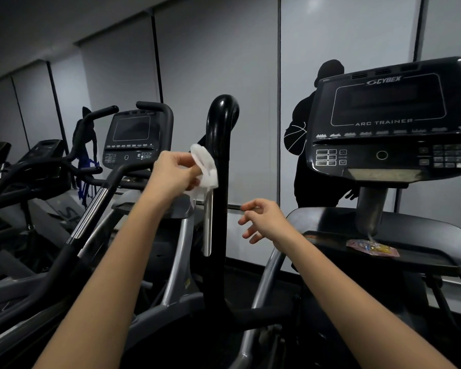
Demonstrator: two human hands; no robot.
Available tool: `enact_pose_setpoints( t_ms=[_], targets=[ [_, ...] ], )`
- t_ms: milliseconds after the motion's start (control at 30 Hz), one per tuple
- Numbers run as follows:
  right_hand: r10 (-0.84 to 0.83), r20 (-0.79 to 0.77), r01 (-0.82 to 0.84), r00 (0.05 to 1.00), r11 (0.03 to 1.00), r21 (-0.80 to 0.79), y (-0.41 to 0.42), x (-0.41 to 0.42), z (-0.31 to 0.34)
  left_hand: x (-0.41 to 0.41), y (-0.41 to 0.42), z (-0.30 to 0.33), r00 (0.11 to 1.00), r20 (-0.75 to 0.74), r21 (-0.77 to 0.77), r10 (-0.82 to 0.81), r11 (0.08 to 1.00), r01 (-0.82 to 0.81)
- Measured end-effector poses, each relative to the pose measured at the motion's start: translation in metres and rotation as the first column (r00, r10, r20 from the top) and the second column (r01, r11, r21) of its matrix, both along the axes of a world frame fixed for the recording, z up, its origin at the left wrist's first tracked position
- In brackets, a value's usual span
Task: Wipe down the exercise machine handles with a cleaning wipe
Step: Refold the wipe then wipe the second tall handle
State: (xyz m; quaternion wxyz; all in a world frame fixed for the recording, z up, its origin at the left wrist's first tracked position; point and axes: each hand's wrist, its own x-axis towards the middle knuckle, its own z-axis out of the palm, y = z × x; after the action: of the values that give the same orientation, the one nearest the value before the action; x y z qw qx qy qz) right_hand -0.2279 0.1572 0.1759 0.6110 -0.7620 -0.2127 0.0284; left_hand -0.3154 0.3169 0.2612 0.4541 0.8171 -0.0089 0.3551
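A tall black handle (pixel 220 145) of the exercise machine rises upright in the middle of the view, curving over at its top. My left hand (pixel 175 173) pinches a crumpled white cleaning wipe (pixel 205 166) and holds it against the left side of this handle, a little below the curve. A silver strip runs down the handle's left side under the wipe. My right hand (pixel 262 218) hovers to the right of the handle, lower down, fingers apart and holding nothing.
The machine's black console (pixel 389 121) stands at the right above a tray (pixel 421 258) with a small colourful packet (pixel 371 247). A second machine with its own console (pixel 132 138) and handles stands to the left. Grey blinds line the wall behind.
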Motion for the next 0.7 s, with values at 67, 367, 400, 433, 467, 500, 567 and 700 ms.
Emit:
enact_pose_setpoints(
  t_ms=[67,367,400,433,467,500,567,700],
  targets=[
    [-0.003,0.006,0.003,1.000,1.000,0.026,0.005,0.001,0.004,0.013,-0.002,0.002,0.993,0.076,0.125,0.092,0.987,-0.101],
    [0.269,-0.365,-0.096,0.891,0.899,0.427,0.063,-0.021,0.004,0.044,-0.038,-0.023,0.975,0.164,-0.279,-0.147,0.941,0.189],
    [0.296,-0.377,-0.099,0.878,0.881,0.462,0.067,-0.024,-0.001,0.043,-0.035,-0.029,0.986,0.098,-0.306,-0.139,0.938,0.162],
    [0.303,-0.378,-0.088,0.875,0.867,0.490,0.069,-0.026,-0.004,0.044,-0.034,-0.038,0.987,0.011,-0.285,-0.160,0.946,0.156],
    [0.297,-0.374,-0.071,0.879,0.856,0.512,0.070,-0.027,-0.006,0.042,-0.033,-0.047,0.985,-0.047,-0.279,-0.163,0.949,0.144],
    [0.288,-0.369,-0.052,0.883,0.843,0.535,0.070,-0.028,-0.007,0.038,-0.034,-0.053,0.987,-0.052,-0.297,-0.152,0.946,0.130],
    [0.262,-0.347,-0.027,0.901,0.831,0.556,0.072,-0.027,-0.009,0.031,-0.033,-0.057,0.988,-0.012,-0.326,-0.156,0.935,0.143],
    [0.261,-0.359,-0.042,0.896,0.856,0.516,0.073,-0.027,-0.012,0.025,-0.014,-0.050,0.955,-0.019,-0.145,-0.296,0.946,0.291]
  ],
)
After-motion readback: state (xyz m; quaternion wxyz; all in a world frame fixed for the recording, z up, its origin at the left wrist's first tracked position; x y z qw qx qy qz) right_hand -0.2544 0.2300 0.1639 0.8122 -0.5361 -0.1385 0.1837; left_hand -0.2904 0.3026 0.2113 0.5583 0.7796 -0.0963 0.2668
